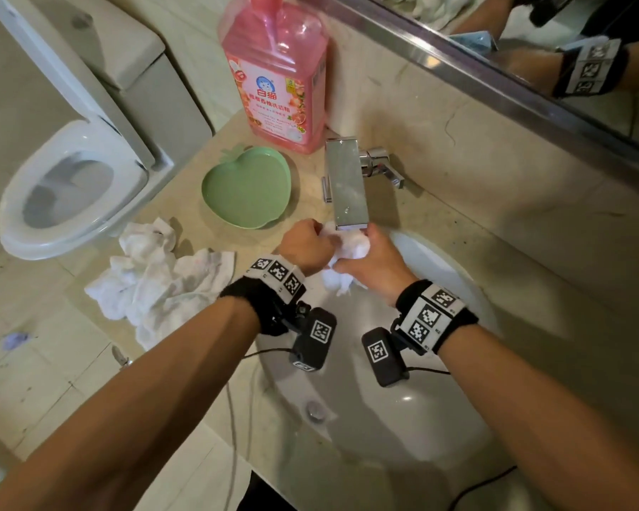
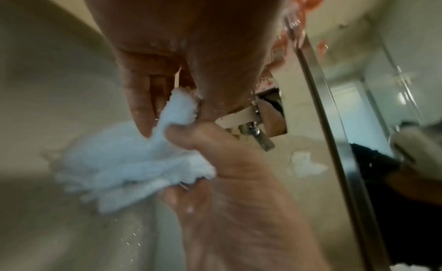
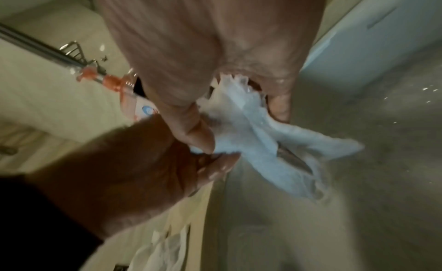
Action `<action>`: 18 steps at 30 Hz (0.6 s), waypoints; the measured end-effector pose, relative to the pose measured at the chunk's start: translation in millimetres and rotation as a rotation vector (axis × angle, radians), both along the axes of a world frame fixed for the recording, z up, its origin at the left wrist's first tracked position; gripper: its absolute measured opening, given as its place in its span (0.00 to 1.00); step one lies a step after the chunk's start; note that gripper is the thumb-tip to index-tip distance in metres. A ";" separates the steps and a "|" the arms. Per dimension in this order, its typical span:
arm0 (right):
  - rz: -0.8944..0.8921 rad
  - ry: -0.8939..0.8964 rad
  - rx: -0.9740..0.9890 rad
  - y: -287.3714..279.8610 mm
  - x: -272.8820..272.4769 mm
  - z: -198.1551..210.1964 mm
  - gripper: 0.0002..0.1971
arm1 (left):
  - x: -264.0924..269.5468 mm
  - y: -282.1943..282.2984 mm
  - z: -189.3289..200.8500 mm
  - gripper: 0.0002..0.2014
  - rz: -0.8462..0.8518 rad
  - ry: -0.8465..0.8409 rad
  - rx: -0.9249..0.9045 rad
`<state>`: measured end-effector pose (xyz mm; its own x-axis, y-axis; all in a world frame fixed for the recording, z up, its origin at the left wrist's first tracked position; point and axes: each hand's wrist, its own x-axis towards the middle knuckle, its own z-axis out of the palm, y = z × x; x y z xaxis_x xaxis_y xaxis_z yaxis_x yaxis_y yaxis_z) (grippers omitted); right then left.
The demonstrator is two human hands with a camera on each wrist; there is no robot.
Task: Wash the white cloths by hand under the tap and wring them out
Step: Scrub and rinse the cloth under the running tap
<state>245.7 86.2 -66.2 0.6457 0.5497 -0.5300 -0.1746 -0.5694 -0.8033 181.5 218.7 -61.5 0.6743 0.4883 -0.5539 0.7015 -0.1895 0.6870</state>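
Note:
Both hands grip one wet white cloth (image 1: 351, 245) just under the spout of the chrome tap (image 1: 345, 186), above the sink (image 1: 439, 267). My left hand (image 1: 308, 237) holds the cloth's left part with fingers curled round it. My right hand (image 1: 368, 254) clasps the right part, and a loose end hangs below. In the left wrist view the left hand (image 2: 174, 108) pinches the cloth (image 2: 134, 161) between thumb and fingers. In the right wrist view the right hand (image 3: 241, 127) holds the cloth (image 3: 258, 135), with droplets around it.
A heap of crumpled white cloths (image 1: 152, 278) lies on the counter left of the sink. Behind it stand a green apple-shaped dish (image 1: 248, 189) and a pink detergent bottle (image 1: 277, 79). A toilet (image 1: 67, 189) is at the far left, a mirror (image 1: 532, 68) above the counter.

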 end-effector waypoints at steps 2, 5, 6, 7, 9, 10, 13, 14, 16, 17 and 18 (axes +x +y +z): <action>0.008 -0.037 0.009 9.6 -4.4 -2.4 0.32 | -5.8 -3.5 2.5 0.13 0.019 -0.039 -0.155; -0.049 -0.042 0.002 15.5 -1.7 -4.2 0.22 | -19.6 3.2 5.0 0.08 -0.032 -0.103 -0.284; -0.058 -0.029 0.004 14.9 0.7 -4.6 0.19 | -23.7 10.2 3.6 0.11 -0.046 -0.134 -0.273; -0.082 0.007 0.022 14.1 3.6 -5.7 0.18 | -27.4 18.4 0.0 0.14 -0.077 -0.156 -0.227; -0.141 0.106 0.086 11.4 8.4 -3.8 0.22 | -32.2 31.8 -6.4 0.24 -0.239 -0.134 -0.103; -0.151 0.122 0.101 9.3 11.6 -3.4 0.24 | -33.4 35.3 -9.2 0.32 -0.346 -0.095 -0.047; -0.104 0.137 0.125 4.4 18.6 -1.5 0.28 | -25.2 32.9 -13.4 0.49 -0.480 -0.081 -0.078; -0.096 0.157 0.151 1.7 19.4 -1.5 0.28 | -19.7 29.0 -16.0 0.50 -0.482 -0.111 -0.112; -0.080 0.190 0.188 -3.4 21.2 -2.7 0.29 | -11.2 20.2 -22.2 0.43 -0.506 -0.053 -0.079; -0.059 0.184 0.187 -5.7 22.5 -2.3 0.28 | -8.7 16.1 -26.4 0.37 -0.528 0.012 -0.019; -0.035 0.173 0.183 -8.6 24.8 -2.0 0.27 | -6.8 13.7 -30.6 0.31 -0.540 0.060 0.051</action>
<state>270.5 77.6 -68.2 0.5746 0.6254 -0.5279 -0.3356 -0.4083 -0.8489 174.7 232.4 -92.0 0.8046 0.1080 -0.5839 0.5328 -0.5656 0.6295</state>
